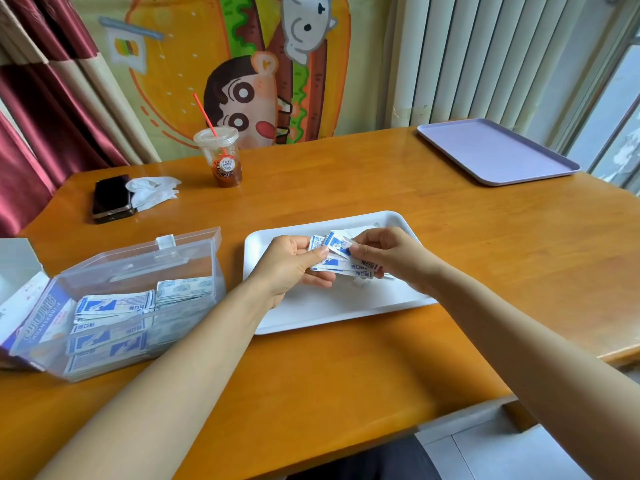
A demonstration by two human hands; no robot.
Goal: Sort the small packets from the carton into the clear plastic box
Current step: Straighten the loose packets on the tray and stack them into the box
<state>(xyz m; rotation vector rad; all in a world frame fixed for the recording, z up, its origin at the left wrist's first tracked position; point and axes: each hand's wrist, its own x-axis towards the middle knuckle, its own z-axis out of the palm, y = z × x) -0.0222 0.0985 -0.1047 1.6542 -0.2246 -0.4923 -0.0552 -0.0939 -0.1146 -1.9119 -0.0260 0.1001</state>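
Observation:
Over the white tray (pixel 332 313) both my hands hold a bunch of small blue-and-white packets (pixel 341 256). My left hand (pixel 294 268) grips the bunch from the left, thumb on top. My right hand (pixel 388 254) pinches packets at the right end. At the left stands the clear plastic box (pixel 138 271), lid open, with stacks of the same packets (pixel 114 306) inside in rows. The white and blue carton (pixel 24 306) lies at the far left, beside the box and partly behind its wall.
On the wooden table a black phone (pixel 110 199) and crumpled tissue (pixel 152 190) lie at the back left, next to a plastic cup (pixel 221 157) with a red straw. A lilac tray (pixel 495 150) sits at the back right. The table's edge runs near right.

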